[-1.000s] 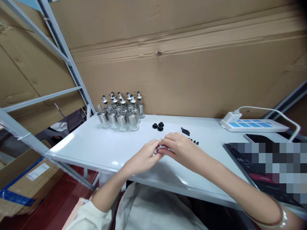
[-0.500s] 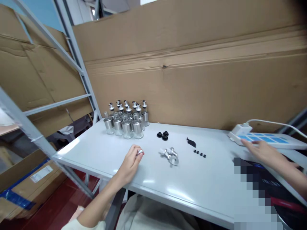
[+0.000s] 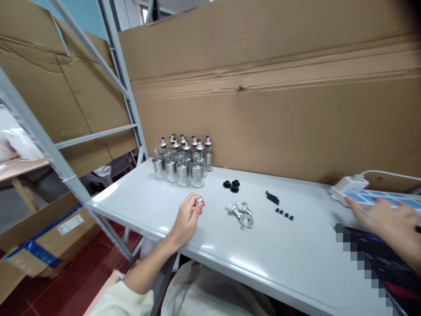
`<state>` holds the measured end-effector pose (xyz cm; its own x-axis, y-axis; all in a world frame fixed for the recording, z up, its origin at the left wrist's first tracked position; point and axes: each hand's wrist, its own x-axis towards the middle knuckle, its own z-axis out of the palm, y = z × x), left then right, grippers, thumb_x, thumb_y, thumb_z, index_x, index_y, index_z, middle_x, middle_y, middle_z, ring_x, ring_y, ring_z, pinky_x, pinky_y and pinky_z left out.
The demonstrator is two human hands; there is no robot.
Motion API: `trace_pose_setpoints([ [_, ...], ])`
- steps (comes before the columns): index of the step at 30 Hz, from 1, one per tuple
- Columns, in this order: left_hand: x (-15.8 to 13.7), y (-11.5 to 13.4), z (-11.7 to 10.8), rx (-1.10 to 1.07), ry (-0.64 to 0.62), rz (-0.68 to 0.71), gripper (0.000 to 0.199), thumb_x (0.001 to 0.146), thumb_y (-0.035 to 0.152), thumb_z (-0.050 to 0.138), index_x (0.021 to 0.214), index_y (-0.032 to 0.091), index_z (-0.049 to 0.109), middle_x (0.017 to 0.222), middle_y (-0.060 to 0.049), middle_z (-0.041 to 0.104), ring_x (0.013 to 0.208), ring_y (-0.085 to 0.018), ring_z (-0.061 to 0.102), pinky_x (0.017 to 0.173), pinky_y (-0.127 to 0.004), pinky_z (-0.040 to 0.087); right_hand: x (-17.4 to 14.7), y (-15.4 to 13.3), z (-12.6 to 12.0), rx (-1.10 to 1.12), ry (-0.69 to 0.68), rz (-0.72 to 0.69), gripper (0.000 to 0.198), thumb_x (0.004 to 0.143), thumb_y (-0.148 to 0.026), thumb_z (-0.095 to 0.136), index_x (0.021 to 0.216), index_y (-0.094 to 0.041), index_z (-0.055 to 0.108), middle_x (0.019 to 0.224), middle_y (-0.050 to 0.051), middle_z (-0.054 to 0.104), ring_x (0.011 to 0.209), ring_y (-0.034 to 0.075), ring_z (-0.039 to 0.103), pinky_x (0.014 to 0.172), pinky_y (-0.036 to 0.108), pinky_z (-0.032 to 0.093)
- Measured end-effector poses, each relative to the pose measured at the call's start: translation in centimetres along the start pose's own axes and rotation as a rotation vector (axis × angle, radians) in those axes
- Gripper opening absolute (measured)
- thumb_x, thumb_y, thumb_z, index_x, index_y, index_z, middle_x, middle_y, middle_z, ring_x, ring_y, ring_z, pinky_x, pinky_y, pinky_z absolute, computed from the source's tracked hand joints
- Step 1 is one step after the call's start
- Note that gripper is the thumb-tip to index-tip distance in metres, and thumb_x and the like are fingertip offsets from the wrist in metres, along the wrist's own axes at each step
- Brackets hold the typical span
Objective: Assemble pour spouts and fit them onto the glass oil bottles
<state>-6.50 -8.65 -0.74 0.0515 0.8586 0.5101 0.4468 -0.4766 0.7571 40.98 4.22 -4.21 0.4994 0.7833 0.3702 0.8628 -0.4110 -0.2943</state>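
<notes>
My left hand (image 3: 186, 219) is closed above the front left of the table, pinching a small silver metal piece (image 3: 198, 200). Its exact kind is hard to make out. My right hand (image 3: 386, 217), fingers stretched out, is at the front edge of a white and blue power strip (image 3: 378, 197); whether it touches the strip I cannot tell. Between the hands lie several silver pourer spouts (image 3: 246, 219) with clear stems. Behind them are black ring-shaped stoppers (image 3: 234, 188), and to their right thin black strips (image 3: 272, 199) and a row of small black caps (image 3: 287, 215).
Several glass bottles with steel sleeves (image 3: 197, 171) stand at the back left, the rear ones with pourers fitted. A cardboard sheet (image 3: 279, 123) walls the table's back (image 3: 230, 250). A dark, partly pixelated object (image 3: 375, 254) lies front right. Grey shelf posts (image 3: 126, 83) rise at left.
The view has turned slightly left, so everything sits further right. My right hand has shifted a little along the power strip. My left hand keeps its pinch on the silver piece.
</notes>
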Motion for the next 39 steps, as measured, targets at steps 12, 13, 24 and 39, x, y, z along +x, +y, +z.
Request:
trace_pose_setpoints([
  [12,0.1,-1.3,-0.1,0.057,-0.134,-0.083,0.029,0.092,0.038,0.039,0.094,0.017,0.059,0.089,-0.006,0.059,0.082,-0.016,0.055,0.077,-0.028,0.043,-3.2,-4.5,-1.5,0.107,-0.059,0.191,0.075,0.088,-0.061,0.026,0.145,-0.012,0.025,0.155,0.022,0.002,0.139,0.046,0.005,0.096,0.071,0.024],
  [13,0.1,-1.4,0.0,0.067,-0.16,-0.082,0.027,0.091,0.037,0.043,0.095,0.017,0.061,0.093,-0.007,0.061,0.086,-0.017,0.057,0.078,-0.028,0.044,-3.0,-4.4,-1.4,0.116,-0.052,0.129,0.075,0.088,-0.06,0.028,0.145,-0.012,0.024,0.155,0.023,0.005,0.14,0.044,0.008,0.098,0.068,0.026],
  [24,0.1,-1.2,0.8,0.045,-0.165,0.046,0.025,0.092,0.031,0.041,0.098,0.016,0.06,0.092,-0.007,0.06,0.085,-0.015,0.059,0.079,-0.028,0.046,-2.8,-5.0,-1.6,0.068,-0.012,0.107,0.069,0.088,-0.053,0.035,0.142,-0.01,0.032,0.155,0.022,0.011,0.14,0.041,0.013,0.101,0.063,0.027],
  [39,0.2,-1.0,1.1,0.052,-0.108,0.021,0.025,0.091,0.034,0.04,0.088,0.017,0.057,0.077,-0.002,0.052,0.061,-0.01,0.046,0.056,-0.022,0.038,-0.9,-4.0,-0.2,0.335,0.041,-0.171,0.068,0.079,-0.04,0.052,0.133,-0.001,0.037,0.149,0.031,0.015,0.141,0.037,0.016,0.111,0.05,0.023],
])
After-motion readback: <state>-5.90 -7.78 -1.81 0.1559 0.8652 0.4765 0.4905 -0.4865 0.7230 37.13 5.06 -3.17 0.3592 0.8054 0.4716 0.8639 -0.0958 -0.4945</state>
